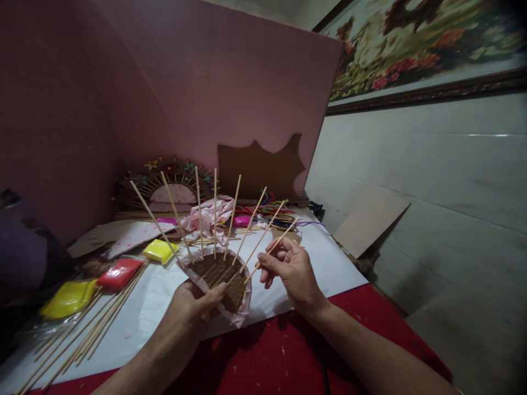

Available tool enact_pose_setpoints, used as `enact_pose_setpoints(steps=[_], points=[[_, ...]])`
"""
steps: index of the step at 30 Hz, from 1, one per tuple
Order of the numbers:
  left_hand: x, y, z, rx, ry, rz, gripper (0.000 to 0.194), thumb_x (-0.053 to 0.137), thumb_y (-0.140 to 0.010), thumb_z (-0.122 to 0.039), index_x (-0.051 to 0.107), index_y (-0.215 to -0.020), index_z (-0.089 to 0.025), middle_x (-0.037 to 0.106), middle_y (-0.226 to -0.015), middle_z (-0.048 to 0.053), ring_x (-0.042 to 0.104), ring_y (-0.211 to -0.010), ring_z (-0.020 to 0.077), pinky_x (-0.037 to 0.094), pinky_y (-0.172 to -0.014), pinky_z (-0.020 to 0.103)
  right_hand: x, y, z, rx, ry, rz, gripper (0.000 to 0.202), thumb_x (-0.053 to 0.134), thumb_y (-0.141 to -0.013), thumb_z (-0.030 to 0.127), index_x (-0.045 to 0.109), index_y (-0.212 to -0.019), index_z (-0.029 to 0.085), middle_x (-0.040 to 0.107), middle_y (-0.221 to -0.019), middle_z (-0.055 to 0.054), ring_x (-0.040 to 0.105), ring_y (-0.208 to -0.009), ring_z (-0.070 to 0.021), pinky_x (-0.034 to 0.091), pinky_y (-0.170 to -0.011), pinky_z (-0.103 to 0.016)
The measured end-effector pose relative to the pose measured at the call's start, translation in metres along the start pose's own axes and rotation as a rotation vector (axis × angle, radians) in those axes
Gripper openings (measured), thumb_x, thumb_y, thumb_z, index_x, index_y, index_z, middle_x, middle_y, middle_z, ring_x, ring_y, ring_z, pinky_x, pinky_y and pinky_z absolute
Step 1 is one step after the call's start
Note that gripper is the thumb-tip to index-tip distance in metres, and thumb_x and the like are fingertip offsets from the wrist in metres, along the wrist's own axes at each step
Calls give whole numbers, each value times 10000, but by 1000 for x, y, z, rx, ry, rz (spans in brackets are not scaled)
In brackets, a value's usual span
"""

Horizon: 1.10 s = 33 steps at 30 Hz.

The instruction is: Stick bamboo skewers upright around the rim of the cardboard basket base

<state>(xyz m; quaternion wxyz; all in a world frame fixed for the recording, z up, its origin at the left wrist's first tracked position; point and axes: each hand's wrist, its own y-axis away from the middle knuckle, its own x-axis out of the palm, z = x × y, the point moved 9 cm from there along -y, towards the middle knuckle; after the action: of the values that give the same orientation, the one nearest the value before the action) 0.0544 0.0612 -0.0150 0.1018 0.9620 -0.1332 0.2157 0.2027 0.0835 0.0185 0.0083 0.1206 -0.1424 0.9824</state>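
Note:
My left hand [193, 312] grips a half-round piece of brown cardboard [234, 291] edged with pink-and-white cloth, its thumb lying on the cardboard face. Several thin wooden sticks [215, 214] fan upward from the curved rim. At the right end of the fan, my right hand [290, 266] pinches one wooden stick [284, 236] between thumb and fingers. The lower tip of that stick meets the cloth edge; whether it is inserted there I cannot tell.
Loose sticks [96, 329] lie at left beside yellow [68, 299] and red packets [120, 273]. Behind are crumpled pink cloth [209, 216], coloured pipe cleaners [272, 208] and a decorated fan-shaped piece [173, 192]. White paper [329, 269] covers part of the red tablecloth [382, 323]. Cardboard [373, 219] leans at right.

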Motion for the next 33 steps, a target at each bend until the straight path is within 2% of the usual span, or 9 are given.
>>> enact_pose_setpoints(steps=[6,9,15,18,22,33], points=[[-4,0,1,-12,-2,-21,381,715,-620,-245,651,-985,-155,684,-1023,122,626,-908,283,502,-726,347,0,0,0,-6,2,1,244,665,-689,246,441,-753,176,602,-553,32,553,-377,-101,447,-325,-184],[-6,1,0,-7,-18,-49,377,723,-604,-262,664,-962,-156,698,-985,115,643,-849,285,510,-686,350,0,0,0,-3,2,-4,245,663,-689,249,437,-752,178,603,-551,31,551,-375,-102,444,-324,-185],[5,3,-5,14,1,12,250,683,-659,-220,671,-900,-153,716,-909,98,648,-794,236,495,-691,319,0,0,0,3,-1,-7,228,649,-702,239,438,-761,175,607,-542,28,553,-379,-100,443,-331,-181],[5,3,-7,29,19,-18,208,677,-658,-194,673,-863,-156,725,-866,84,650,-787,239,503,-659,311,0,0,1,-2,5,-10,223,643,-709,233,435,-761,174,607,-542,28,550,-376,-96,444,-332,-179],[1,0,-4,27,19,-53,272,696,-629,-203,671,-894,-147,728,-848,94,655,-764,256,507,-623,320,-1,0,1,-2,11,-15,219,641,-711,228,433,-758,174,606,-541,26,548,-376,-96,441,-328,-178],[-1,-1,-2,23,38,-50,322,711,-616,-203,667,-929,-141,725,-864,93,654,-779,247,487,-705,333,-2,0,-1,2,2,-23,226,654,-696,224,441,-751,172,606,-534,32,547,-371,-98,436,-318,-175]])
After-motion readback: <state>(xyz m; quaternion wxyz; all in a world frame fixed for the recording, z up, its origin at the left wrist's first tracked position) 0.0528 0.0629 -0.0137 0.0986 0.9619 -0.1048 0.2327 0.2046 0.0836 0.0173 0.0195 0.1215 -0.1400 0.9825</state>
